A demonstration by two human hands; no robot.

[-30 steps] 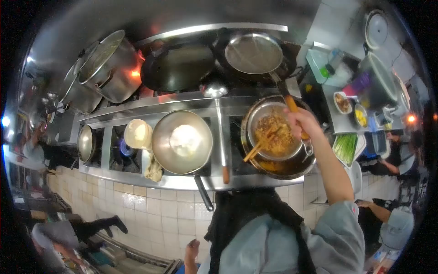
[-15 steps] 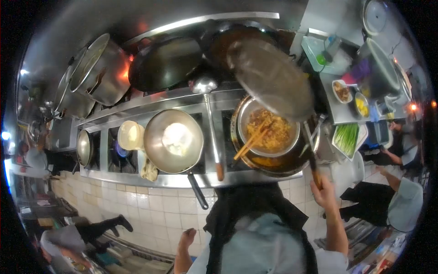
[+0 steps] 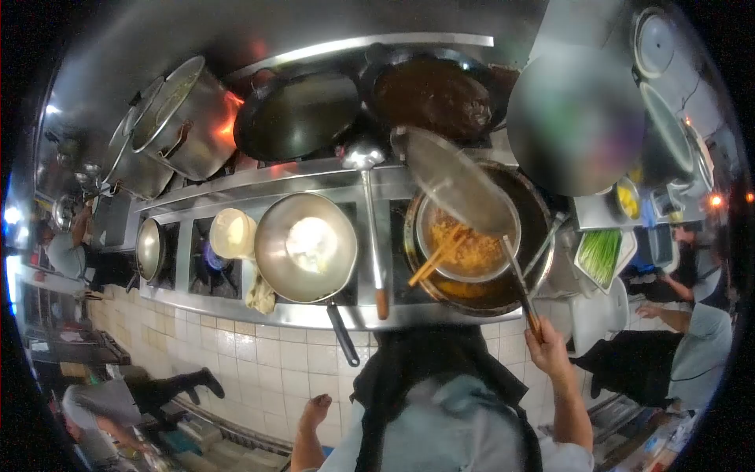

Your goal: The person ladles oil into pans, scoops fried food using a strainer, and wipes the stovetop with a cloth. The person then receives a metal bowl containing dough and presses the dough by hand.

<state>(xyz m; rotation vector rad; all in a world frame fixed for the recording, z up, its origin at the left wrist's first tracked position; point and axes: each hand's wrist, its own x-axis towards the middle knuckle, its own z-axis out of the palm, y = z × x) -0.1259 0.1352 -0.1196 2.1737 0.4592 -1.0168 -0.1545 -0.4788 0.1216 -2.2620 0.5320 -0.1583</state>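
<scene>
My right hand (image 3: pixel 548 346) grips the wooden handle of a long strainer, whose round mesh head (image 3: pixel 452 182) is tilted over the bowl of food. That metal bowl (image 3: pixel 513 228) sits in a large dark wok (image 3: pixel 543 206) and holds brown-orange food (image 3: pixel 472 253), with wooden chopsticks (image 3: pixel 434 258) resting in it. Away from the stove, my left hand (image 3: pixel 317 409) hangs low with its fingers curled; whatever they may hold is too small to make out. A steel pan (image 3: pixel 267 263) with white contents stands left of a ladle (image 3: pixel 373 236).
Two dark woks (image 3: pixel 299 118) and tall pots (image 3: pixel 200 126) line the back. A white tray of green stalks (image 3: pixel 602 256) stands right. A blurred round patch covers the back-right counter. Other people (image 3: pixel 700 346) stand at the right and left edges.
The strainer head has moved down and left, closer to the bowl, uncovering the back wok. My right hand has shifted slightly left and down. The blurred round patch is new.
</scene>
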